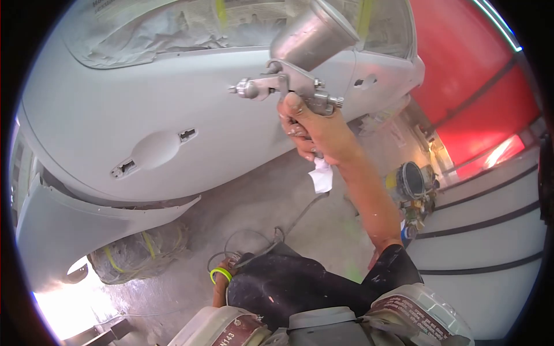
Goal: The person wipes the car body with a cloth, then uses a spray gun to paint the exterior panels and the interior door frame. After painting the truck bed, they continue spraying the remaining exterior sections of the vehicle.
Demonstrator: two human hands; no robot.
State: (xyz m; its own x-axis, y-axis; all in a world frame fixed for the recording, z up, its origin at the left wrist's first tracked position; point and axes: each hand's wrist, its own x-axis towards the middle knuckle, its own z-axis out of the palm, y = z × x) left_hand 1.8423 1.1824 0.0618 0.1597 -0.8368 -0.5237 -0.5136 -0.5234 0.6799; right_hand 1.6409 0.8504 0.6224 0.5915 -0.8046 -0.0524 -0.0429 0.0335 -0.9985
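Observation:
My right hand (311, 130) is wrapped around the handle of a metal spray gun (303, 81), raised in front of a car door. Its tilted silver cup (314, 34) sits on top, and the nozzle points left. A piece of white paper or cloth (321, 176) hangs below the grip. Down by my dark trouser leg, my left hand (229, 264), with a yellow-green band on its wrist, appears closed on a looped air hose (245, 233); its fingers are partly hidden. The pale grey car door (231, 104) has open handle recesses.
Newspaper (248, 17) and tape mask the car windows. At lower left, a wheel (138, 254) is wrapped in plastic beneath the fender (86, 219). A bucket (410, 180) and several containers stand at right, near a red panel (479, 86). Respirator cartridges (424, 308) fill the bottom edge.

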